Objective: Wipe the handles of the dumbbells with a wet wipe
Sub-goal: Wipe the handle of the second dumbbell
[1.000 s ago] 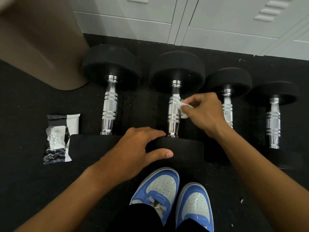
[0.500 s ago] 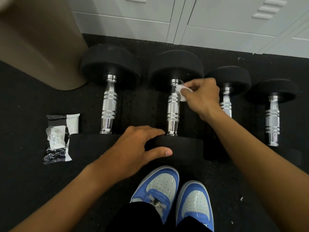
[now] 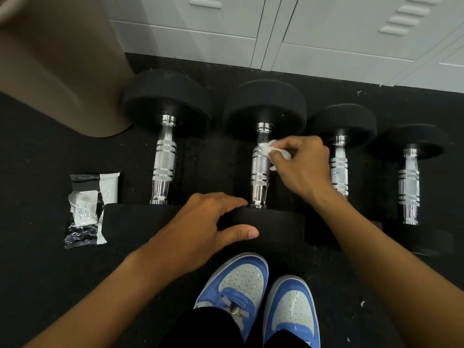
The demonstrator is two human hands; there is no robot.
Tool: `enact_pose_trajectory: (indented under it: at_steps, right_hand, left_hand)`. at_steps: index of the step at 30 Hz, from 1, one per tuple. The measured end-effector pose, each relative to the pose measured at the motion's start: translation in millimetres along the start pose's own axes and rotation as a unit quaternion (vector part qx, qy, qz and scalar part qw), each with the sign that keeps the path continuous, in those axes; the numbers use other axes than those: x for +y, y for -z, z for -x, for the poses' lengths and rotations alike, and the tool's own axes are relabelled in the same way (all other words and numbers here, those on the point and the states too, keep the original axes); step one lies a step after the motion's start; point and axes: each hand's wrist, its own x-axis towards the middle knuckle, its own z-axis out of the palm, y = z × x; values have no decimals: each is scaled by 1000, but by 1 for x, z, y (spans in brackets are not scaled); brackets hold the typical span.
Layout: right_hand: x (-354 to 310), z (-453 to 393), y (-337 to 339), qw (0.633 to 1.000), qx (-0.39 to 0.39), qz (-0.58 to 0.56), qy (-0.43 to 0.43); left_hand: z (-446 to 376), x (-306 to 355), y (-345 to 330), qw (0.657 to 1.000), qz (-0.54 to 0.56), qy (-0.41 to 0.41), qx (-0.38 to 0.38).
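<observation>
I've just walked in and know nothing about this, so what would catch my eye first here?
Four dumbbells lie side by side on the black floor before white lockers. The right hand presses a white wipe onto the second handle from the left, while the left hand rests on its near weight. Bright blue shoes show below.
</observation>
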Motion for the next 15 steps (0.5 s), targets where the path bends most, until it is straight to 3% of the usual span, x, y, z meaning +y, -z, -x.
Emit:
enact_pose_trajectory:
  at_steps: [4, 9, 15]
  right_hand:
    - [1, -13, 0, 1000, 2, -8, -30]
    - [-6, -6, -2, 999, 29, -4, 28]
    - [0, -18, -4, 999, 11, 5, -38]
  left_hand:
    - [-1, 3, 1, 1000, -3, -2, -3]
    - [0, 1, 1, 1000, -4, -4, -2]
    - [-1, 2, 1, 1000, -5, -8, -1]
